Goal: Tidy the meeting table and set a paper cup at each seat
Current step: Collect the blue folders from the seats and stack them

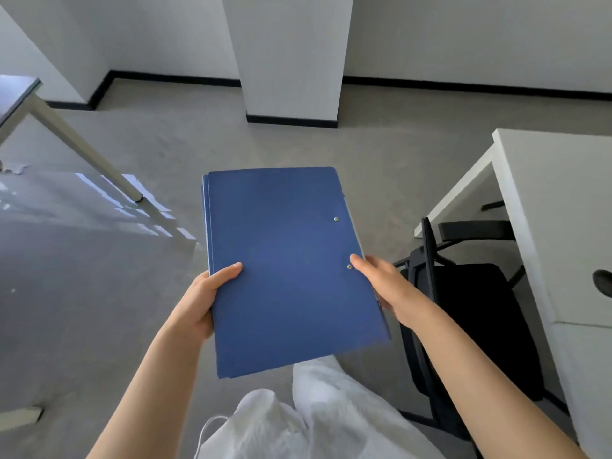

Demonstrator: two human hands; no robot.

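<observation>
While the paper cups are nowhere to be seen from here, the tidying half of the job looks to be the step in hand: the person is standing on the grey floor (381,150) carrying a stack of blue folders (288,266) held out flat in front of the body, above the knees, with no surface under it. The left hand (202,303) grips the stack's left edge, thumb laid across the top cover and fingers curled beneath; the right hand (390,286) takes the right edge near the lower of two metal studs, thumb on top, the remaining fingers hidden under the folders. Between them the stack sits roughly level, its near corner tipped a little toward the white clothing below. A white desk (556,207) stands just to the right with a black chair (480,319) tucked against it, and a glass-topped desk (66,253) lies to the left. My guess is the next move calls for choosing one of those surfaces, turning toward it, and lowering the stack squarely so the loose folders do not fan out.
</observation>
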